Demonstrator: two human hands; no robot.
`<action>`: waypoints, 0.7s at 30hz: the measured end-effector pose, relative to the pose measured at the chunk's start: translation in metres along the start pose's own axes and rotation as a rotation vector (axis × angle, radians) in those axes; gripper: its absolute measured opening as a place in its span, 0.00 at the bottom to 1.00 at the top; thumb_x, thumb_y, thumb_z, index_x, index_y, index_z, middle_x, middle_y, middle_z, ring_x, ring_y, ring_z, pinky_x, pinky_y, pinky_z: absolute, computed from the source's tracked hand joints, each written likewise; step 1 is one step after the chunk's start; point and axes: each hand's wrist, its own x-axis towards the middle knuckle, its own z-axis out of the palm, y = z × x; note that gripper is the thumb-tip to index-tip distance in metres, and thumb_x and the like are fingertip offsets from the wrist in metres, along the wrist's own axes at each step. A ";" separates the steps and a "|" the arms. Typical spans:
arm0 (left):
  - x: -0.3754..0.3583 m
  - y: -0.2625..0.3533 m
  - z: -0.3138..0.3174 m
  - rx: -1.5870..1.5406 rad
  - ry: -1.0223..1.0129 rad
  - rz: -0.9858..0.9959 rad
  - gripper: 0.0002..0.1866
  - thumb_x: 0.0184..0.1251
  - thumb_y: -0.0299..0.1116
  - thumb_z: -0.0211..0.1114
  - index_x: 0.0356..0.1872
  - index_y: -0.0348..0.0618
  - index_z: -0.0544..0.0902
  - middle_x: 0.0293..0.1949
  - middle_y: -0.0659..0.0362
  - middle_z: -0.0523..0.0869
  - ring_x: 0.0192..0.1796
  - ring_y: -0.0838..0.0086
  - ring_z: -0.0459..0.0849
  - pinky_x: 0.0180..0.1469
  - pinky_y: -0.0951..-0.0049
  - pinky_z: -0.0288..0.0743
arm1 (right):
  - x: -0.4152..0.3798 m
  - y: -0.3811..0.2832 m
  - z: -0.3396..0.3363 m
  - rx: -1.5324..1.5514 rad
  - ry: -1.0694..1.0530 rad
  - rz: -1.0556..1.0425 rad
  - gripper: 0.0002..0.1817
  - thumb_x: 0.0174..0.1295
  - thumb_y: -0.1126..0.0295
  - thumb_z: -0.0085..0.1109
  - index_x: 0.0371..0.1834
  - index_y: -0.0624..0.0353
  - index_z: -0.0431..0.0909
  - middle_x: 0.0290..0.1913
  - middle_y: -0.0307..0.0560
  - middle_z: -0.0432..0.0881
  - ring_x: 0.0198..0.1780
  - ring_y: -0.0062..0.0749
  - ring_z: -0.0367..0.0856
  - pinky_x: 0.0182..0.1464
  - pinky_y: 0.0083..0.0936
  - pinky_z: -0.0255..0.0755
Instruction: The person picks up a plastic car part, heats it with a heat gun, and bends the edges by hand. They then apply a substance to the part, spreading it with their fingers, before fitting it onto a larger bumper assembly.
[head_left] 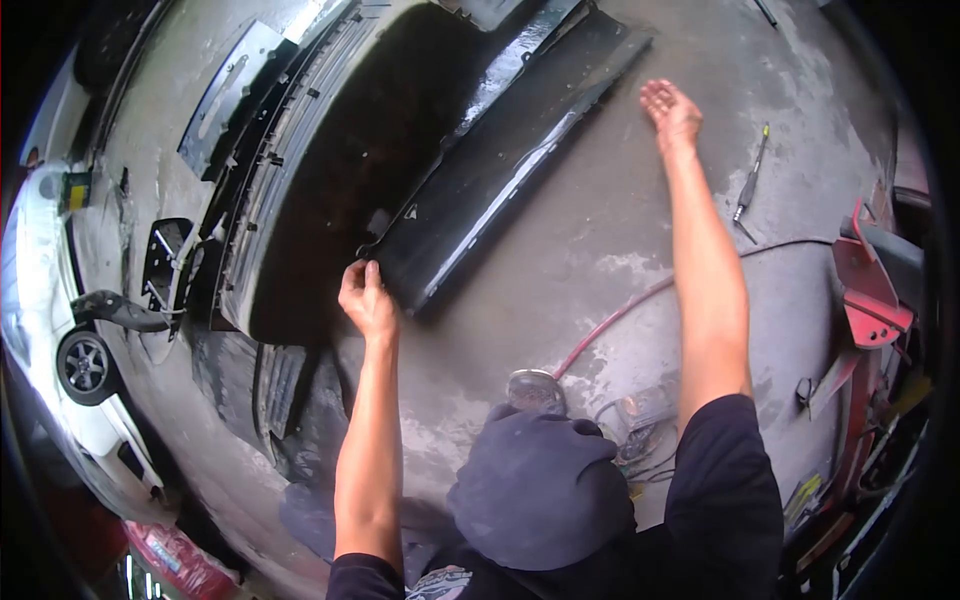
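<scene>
A long dark car body panel [500,170] slants across the floor in front of me, with a bright reflection along its near edge. My left hand [369,300] is closed at the panel's near left corner, thumb and fingers pinched on its edge. My right hand [674,118] is off the panel, a short way right of its far end. Its fingers are stretched out and nothing is in them. Left of the panel lies a large black bumper-like part [340,170] with a ribbed edge.
A red hose [620,316] runs over the concrete from near my shoe [537,391]. A thin black tool with a yellow tip [750,185] lies at right. Red metal equipment [872,290] stands at the right edge. A white car [60,300] is at left.
</scene>
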 end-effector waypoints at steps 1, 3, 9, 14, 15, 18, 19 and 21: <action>-0.004 0.000 -0.007 0.000 0.002 -0.012 0.06 0.80 0.28 0.68 0.47 0.35 0.85 0.34 0.66 0.81 0.32 0.83 0.75 0.32 0.78 0.68 | 0.017 0.001 -0.007 0.099 0.039 0.014 0.18 0.76 0.66 0.63 0.58 0.71 0.82 0.48 0.58 0.91 0.51 0.46 0.91 0.53 0.38 0.87; -0.009 -0.007 -0.013 0.039 0.025 0.057 0.04 0.80 0.27 0.67 0.45 0.36 0.83 0.33 0.67 0.80 0.31 0.84 0.73 0.33 0.78 0.66 | 0.037 0.026 -0.007 0.226 0.118 0.085 0.18 0.78 0.65 0.56 0.56 0.73 0.81 0.49 0.63 0.89 0.55 0.50 0.90 0.60 0.42 0.85; -0.031 -0.004 0.023 0.054 -0.104 -0.188 0.08 0.79 0.29 0.67 0.47 0.34 0.84 0.34 0.62 0.82 0.32 0.80 0.76 0.32 0.75 0.73 | -0.061 0.030 0.049 0.463 -0.132 0.457 0.16 0.78 0.70 0.50 0.51 0.75 0.83 0.45 0.63 0.90 0.50 0.53 0.91 0.50 0.39 0.91; -0.036 0.052 0.072 -0.143 -0.339 -0.489 0.18 0.80 0.34 0.67 0.58 0.26 0.85 0.43 0.49 0.88 0.40 0.65 0.88 0.43 0.67 0.89 | -0.196 0.071 0.100 -1.059 -0.699 -0.657 0.24 0.80 0.65 0.46 0.66 0.75 0.78 0.66 0.73 0.83 0.71 0.64 0.80 0.79 0.57 0.68; -0.035 0.058 0.076 -0.139 -0.335 -0.504 0.18 0.80 0.34 0.67 0.58 0.26 0.85 0.43 0.49 0.88 0.40 0.65 0.88 0.43 0.67 0.89 | -0.236 0.089 0.099 -1.338 -0.707 -0.794 0.27 0.80 0.63 0.47 0.71 0.76 0.75 0.73 0.73 0.75 0.77 0.63 0.72 0.83 0.57 0.59; -0.022 0.062 0.090 -0.181 -0.388 -0.544 0.19 0.81 0.36 0.66 0.56 0.24 0.86 0.43 0.47 0.90 0.43 0.64 0.89 0.43 0.65 0.89 | -0.328 0.120 0.087 -1.542 -0.822 -0.810 0.35 0.80 0.57 0.49 0.79 0.75 0.67 0.87 0.70 0.56 0.88 0.61 0.55 0.86 0.57 0.50; -0.020 0.053 0.087 -0.058 -0.417 -0.420 0.20 0.81 0.37 0.66 0.55 0.23 0.87 0.43 0.47 0.90 0.43 0.64 0.90 0.44 0.64 0.90 | -0.338 0.116 0.082 -1.543 -0.828 -0.811 0.35 0.80 0.57 0.49 0.79 0.75 0.67 0.87 0.70 0.56 0.88 0.61 0.55 0.86 0.57 0.50; -0.016 0.048 0.081 0.065 -0.449 -0.294 0.21 0.81 0.38 0.66 0.54 0.21 0.87 0.43 0.46 0.91 0.43 0.63 0.90 0.44 0.63 0.91 | -0.351 0.111 0.077 -1.588 -1.038 -0.880 0.34 0.79 0.61 0.51 0.80 0.77 0.64 0.85 0.70 0.60 0.87 0.60 0.55 0.87 0.55 0.49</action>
